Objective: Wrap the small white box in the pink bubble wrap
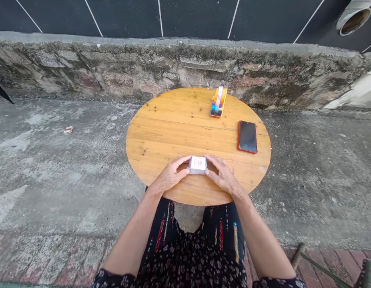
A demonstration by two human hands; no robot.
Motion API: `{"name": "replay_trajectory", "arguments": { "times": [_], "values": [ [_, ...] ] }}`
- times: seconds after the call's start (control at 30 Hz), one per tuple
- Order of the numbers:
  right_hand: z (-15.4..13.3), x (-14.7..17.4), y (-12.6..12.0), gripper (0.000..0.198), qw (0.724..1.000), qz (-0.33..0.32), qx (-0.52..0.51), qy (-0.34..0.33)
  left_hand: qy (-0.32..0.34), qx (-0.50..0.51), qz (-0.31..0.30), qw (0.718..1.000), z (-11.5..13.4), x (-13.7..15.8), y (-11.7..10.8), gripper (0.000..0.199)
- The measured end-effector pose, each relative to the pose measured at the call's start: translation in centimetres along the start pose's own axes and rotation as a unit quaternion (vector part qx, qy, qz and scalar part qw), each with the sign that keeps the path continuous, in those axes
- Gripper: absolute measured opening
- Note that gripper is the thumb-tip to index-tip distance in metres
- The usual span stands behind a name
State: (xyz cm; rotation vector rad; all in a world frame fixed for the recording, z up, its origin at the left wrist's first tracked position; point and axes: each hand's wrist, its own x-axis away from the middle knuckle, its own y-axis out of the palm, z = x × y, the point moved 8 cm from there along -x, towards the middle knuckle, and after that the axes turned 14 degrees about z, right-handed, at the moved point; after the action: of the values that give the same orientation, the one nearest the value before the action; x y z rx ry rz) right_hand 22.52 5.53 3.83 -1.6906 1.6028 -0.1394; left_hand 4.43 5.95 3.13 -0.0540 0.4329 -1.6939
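Hands (pixel 170 175) hold a white box (pixel 198 164); phone (pixel 247 137) lies apart.

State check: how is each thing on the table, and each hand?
Box: printed face up, apparently plastic-wrapped
Left hand: holding box's left end
Right hand: holding box's right end
Phone: lying flat, screen up and dark
Tape dispenser: upright, tape fitted

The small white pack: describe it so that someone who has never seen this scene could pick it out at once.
On the wooden table, look to the near side. There, between the left hand and the right hand, is the small white pack. Its reddish print and white top set it apart from the dark-screened phone and the yellow tape dispenser.
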Motion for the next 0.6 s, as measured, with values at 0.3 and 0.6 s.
{"name": "replay_trajectory", "arguments": {
  "times": [0.3,0.6],
  "values": [
    [0.26,-0.03,0.23,0.050,1.000,0.000,0.018,-0.017,-0.003,0.013,0.010,1.000,0.08,0.01,0.14,0.045],
    [-0.02,-0.04,0.00,0.048,1.000,-0.017,-0.019,-0.009,-0.033,0.041,-0.015,0.998,0.45,0.23,-0.14,0.048]
  ]
}}
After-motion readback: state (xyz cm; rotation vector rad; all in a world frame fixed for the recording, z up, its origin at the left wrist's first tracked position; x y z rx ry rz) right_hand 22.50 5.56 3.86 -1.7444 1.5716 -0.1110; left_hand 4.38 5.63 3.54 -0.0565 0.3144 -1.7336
